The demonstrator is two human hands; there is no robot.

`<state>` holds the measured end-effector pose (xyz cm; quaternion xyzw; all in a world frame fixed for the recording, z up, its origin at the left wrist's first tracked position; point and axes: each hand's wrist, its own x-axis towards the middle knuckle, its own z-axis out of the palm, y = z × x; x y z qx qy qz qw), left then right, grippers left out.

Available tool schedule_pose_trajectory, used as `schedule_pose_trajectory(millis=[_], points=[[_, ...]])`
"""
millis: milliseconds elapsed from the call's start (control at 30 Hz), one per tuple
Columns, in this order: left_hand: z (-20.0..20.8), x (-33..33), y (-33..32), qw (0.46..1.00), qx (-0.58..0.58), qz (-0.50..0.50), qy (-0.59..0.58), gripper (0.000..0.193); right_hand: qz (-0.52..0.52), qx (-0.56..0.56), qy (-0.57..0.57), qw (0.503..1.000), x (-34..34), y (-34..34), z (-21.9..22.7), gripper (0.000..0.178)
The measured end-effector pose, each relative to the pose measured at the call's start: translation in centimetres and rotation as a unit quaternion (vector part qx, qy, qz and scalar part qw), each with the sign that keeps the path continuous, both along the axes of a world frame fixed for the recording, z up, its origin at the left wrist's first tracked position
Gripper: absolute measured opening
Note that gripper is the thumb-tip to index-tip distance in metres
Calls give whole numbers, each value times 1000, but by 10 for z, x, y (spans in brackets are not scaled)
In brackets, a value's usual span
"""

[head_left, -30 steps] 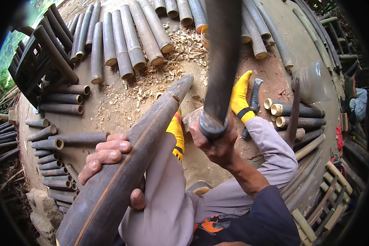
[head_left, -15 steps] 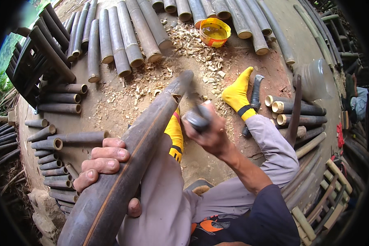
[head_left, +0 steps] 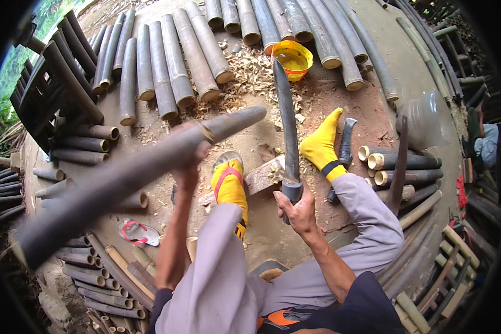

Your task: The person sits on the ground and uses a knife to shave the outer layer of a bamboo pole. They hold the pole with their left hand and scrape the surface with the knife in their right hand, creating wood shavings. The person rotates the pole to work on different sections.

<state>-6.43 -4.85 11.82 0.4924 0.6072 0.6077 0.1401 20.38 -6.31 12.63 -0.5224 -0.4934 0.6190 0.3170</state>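
A long dark bamboo pole (head_left: 131,164) slants across the left side, smeared by motion at its near end. My left hand (head_left: 188,170) is closed on it from underneath, close to its narrow, cut far end; the pole partly covers the fingers. My right hand (head_left: 300,211) grips the dark handle of a machete (head_left: 286,122), whose long blade points away from me. Blade and pole are apart. Below them, a wooden block (head_left: 266,175) lies on the ground between my feet, beside my yellow-socked foot (head_left: 228,186) in a sandal.
Rows of bamboo tubes (head_left: 175,61) lie at the far side, with more stacked left and right. Pale shavings (head_left: 242,83) surround a yellow bucket (head_left: 303,69). A sheathed-looking dark tool (head_left: 345,142) and an upright curved blade (head_left: 398,167) stand right. A loose sandal (head_left: 139,232) lies left.
The pole has swung left, off my leg. My left hand now holds it nearer its far end. The machete has come away from the pole's tip and now points away from me.
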Motion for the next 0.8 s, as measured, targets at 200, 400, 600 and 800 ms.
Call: schedule_pose_trajectory(millis=[200, 400, 600, 800], points=[[119, -97, 65, 962, 123, -90, -226, 49, -38, 61, -72, 995, 24, -4, -15, 29], [68, -82, -7, 958, -170, -64, -220, 63, 23, 108, -170, 979, 15, 7, -7, 34], [13, -20, -75, 833, -416, -168, -322, 68, 113, 193, -153, 963, 6, 1, -15, 36], [-33, -9, -71, 655, -353, -217, -632, 56, 236, 228, -125, 936, -24, 6, -28, 35]])
